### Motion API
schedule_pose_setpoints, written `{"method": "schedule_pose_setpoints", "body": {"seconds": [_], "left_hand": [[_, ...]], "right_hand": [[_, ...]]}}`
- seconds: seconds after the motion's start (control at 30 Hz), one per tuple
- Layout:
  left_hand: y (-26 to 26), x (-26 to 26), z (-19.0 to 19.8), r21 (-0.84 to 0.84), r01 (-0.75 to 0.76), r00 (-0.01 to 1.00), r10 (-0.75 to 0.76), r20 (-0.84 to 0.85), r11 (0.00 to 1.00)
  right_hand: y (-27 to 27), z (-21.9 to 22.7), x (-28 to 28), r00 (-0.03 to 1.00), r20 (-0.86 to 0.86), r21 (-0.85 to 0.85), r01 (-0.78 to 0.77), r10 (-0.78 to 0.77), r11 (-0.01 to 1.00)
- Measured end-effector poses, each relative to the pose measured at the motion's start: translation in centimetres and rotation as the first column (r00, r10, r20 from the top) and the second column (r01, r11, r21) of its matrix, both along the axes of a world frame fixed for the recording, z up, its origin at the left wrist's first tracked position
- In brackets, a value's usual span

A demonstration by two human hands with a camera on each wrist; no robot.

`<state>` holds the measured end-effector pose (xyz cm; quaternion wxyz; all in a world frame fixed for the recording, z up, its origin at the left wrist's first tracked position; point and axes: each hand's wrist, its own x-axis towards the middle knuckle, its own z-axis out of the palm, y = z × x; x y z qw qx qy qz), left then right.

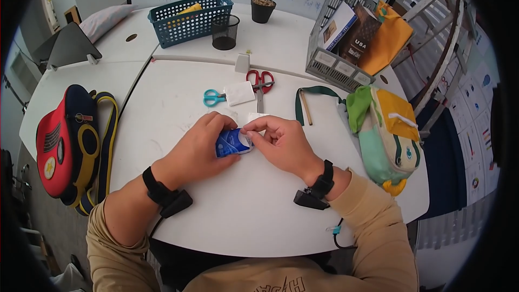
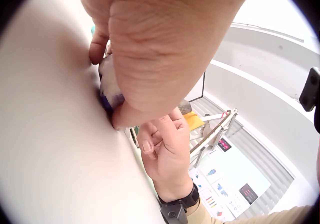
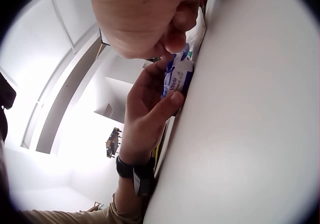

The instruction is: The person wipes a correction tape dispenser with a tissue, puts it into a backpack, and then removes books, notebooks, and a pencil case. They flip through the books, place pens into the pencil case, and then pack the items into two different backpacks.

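Observation:
A small blue and white tissue pack (image 1: 229,144), marked Vinda in the right wrist view, lies low over the table between both hands. My left hand (image 1: 195,148) grips it from the left, thumb along the near side and fingers over the far side. At the right end of the pack (image 3: 181,76), my right hand (image 1: 289,143) pinches the edge by a pale flap, between thumb and forefinger. Just beyond the hands lie teal-handled scissors (image 1: 212,98), a folded white tissue (image 1: 239,93) and red-handled scissors (image 1: 260,101).
A red and navy bag (image 1: 67,146) lies at the left, a green and yellow backpack (image 1: 386,135) at the right. Along the back stand a teal basket (image 1: 189,26), a black mesh cup (image 1: 224,35), a small pot (image 1: 263,12) and a grey file rack (image 1: 335,67) with books.

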<state>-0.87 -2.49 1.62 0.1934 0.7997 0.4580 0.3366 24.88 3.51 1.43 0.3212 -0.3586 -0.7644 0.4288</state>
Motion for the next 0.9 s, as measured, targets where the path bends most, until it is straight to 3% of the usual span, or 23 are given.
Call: {"method": "schedule_pose_setpoints", "body": {"seconds": [0.1,0.2,0.3,0.5,0.6,0.7,0.9], "left_hand": [[-0.1,0.0,0.0,-0.007,-0.002,1.000,0.002,-0.008,1.000],[-0.2,0.1,0.2,-0.017,-0.001,1.000,0.001,-0.008,1.000],[-0.1,-0.1,0.3,-0.016,-0.009,1.000,0.009,-0.017,1.000],[-0.3,-0.2,0.8,-0.020,-0.041,0.997,0.039,-0.065,0.999],[-0.2,-0.3,0.4,0.017,-0.065,0.997,0.065,-0.045,0.998],[-0.2,-0.3,0.2,0.017,-0.075,0.997,0.075,-0.035,0.997],[-0.2,-0.3,0.3,-0.022,-0.095,0.995,0.094,-0.031,0.995]], "right_hand": [[0.0,-1.3,-0.5,0.995,-0.096,-0.044,-0.040,0.036,0.998],[0.4,-0.5,0.1,0.996,-0.070,0.020,0.053,-0.052,0.998],[1.8,-0.1,1.0,0.980,0.015,0.190,0.192,-0.198,0.963],[1.9,-0.7,1.1,0.964,0.178,0.408,0.108,-0.195,0.906],[2.0,-0.8,1.1,0.974,0.152,0.443,0.085,-0.168,0.892],[1.9,-1.0,1.0,0.966,0.163,0.453,0.108,-0.201,0.885],[2.2,-1.2,1.0,0.979,0.001,0.217,0.200,-0.205,0.955]]}}
